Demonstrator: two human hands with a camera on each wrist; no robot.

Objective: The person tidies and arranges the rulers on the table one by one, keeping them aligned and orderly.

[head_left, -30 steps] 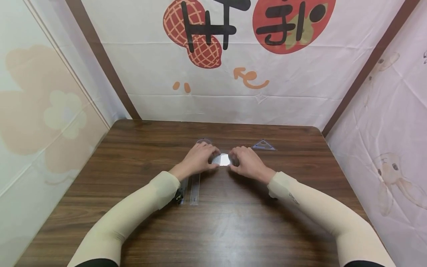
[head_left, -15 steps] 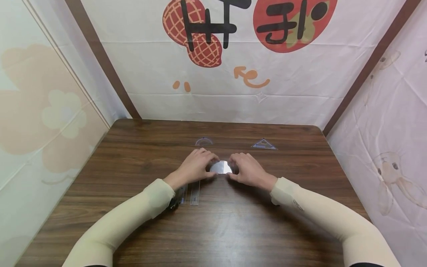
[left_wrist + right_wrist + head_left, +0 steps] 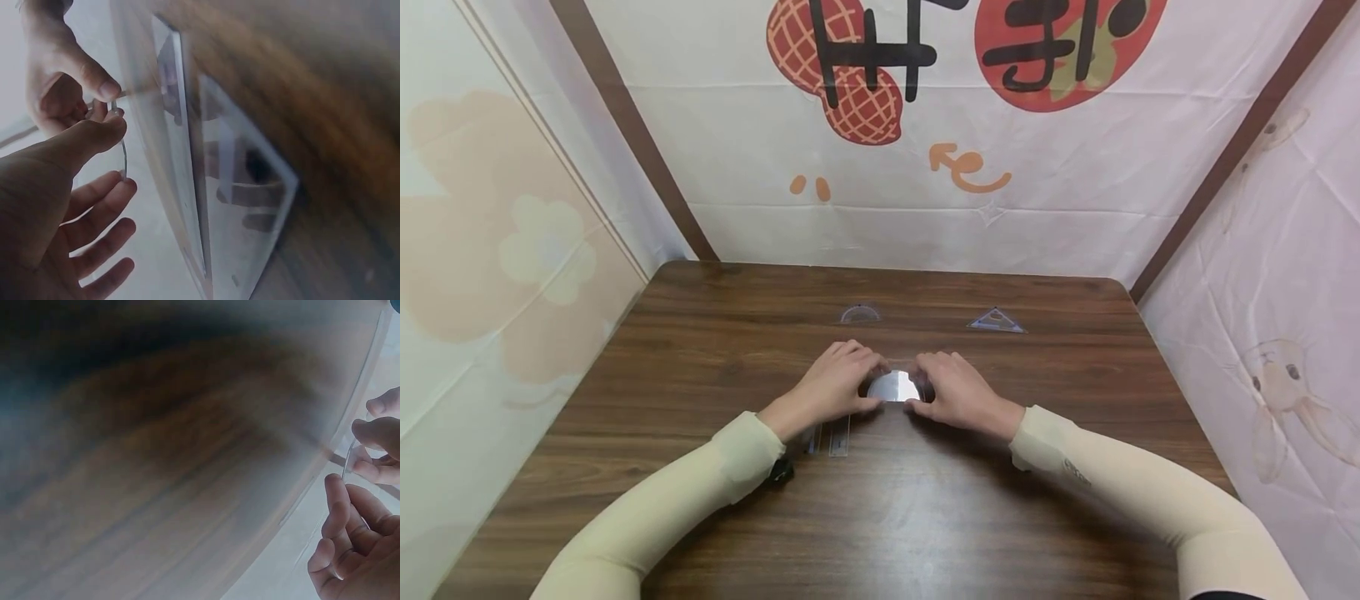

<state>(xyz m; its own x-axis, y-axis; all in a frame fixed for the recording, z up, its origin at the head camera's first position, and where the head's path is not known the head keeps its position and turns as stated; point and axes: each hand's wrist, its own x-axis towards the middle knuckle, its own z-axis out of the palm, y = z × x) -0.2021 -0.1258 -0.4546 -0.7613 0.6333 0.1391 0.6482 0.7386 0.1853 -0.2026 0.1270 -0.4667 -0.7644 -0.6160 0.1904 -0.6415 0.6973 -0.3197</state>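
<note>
A: In the head view, what do the hands have?

B: The left hand (image 3: pixel 833 382) and right hand (image 3: pixel 957 388) pinch a clear semicircular plate (image 3: pixel 895 387), probably a protractor, by its two ends. It sits between them, just above the middle of the wooden table (image 3: pixel 715 333). Two rulers (image 3: pixel 831 437) lie on the table under the left wrist, a second protractor (image 3: pixel 860 314) lies farther off, and a small set square (image 3: pixel 995 321) lies far right.

A: And the left wrist view?

B: The left hand's (image 3: pixel 62 212) thumb presses the plate's (image 3: pixel 122 159) thin edge, its other fingers loose below; the right hand (image 3: pixel 59 81) pinches the far end. The rulers (image 3: pixel 206 187) run beside them.

A: The right wrist view?

B: Blurred table mostly. The right hand's (image 3: pixel 350 544) fingertip touches the plate's edge (image 3: pixel 347 459), and the left hand (image 3: pixel 378 447) grips opposite.

A: How should it be handled, do you think?

B: Grip by the edges only, I'd judge, with even pressure from both sides; thin plastic slips and smudges.

A: Any writing?

B: Large black characters on the backdrop (image 3: pixel 925 125), cut off at the top; I can't read them. Ruler markings are too small.
</note>
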